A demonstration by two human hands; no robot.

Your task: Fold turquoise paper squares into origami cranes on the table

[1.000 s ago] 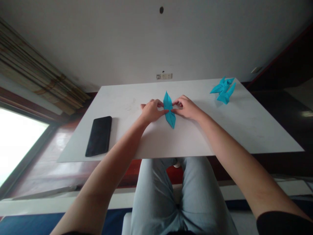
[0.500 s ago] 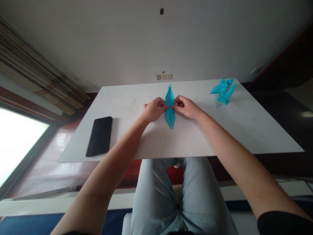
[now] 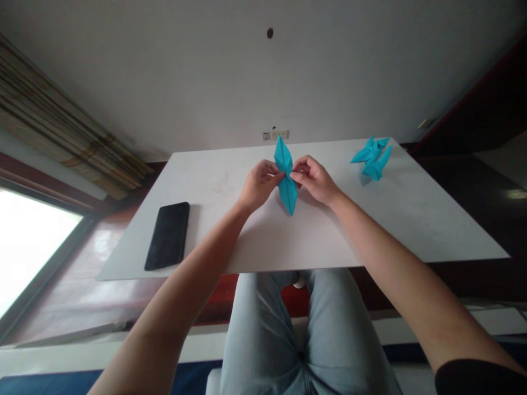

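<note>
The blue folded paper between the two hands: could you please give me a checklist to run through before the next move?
1. The left hand pinches the blue folded paper at its left edge: ok.
2. The right hand pinches the right edge: ok.
3. Paper's lower tip rests on the table: cannot tell.
4. Creases sharp and aligned: cannot tell.
5. Phone lies apart from the hands, on the left: ok.
6. Folded blue pieces lie apart, far right: ok.
</note>
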